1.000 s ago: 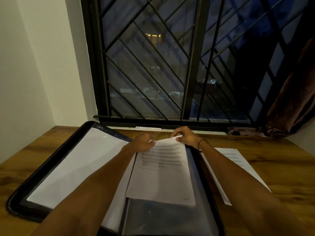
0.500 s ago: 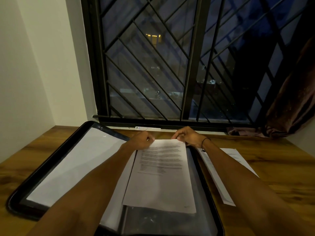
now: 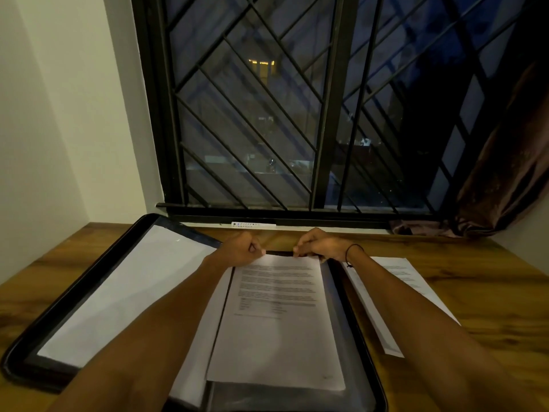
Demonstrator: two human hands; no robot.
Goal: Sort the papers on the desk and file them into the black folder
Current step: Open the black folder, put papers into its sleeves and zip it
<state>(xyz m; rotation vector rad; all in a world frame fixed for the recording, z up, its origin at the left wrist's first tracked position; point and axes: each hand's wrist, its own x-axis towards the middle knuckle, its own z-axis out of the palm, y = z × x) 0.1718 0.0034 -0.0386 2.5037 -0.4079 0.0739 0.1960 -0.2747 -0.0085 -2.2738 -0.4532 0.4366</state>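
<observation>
Between the curled fingers (image 3: 252, 248) of both hands, the sheet (image 3: 279, 328) was white with grey lines of print across its upper half. The folder (image 3: 361, 322) beneath it was black, its pockets dark and glossy. Left of the fingers, a plain white page (image 3: 124, 292) lay under a shiny sleeve. Right of them, another white paper (image 3: 401, 281) carried faint grey text. The desk (image 3: 475, 292) showed brown wood grain with darker streaks. Beyond the fingers, the window grille (image 3: 252, 114) was black with diagonal bars, the curtain (image 3: 505, 173) dark brown, the wall (image 3: 59, 114) off-white.
</observation>
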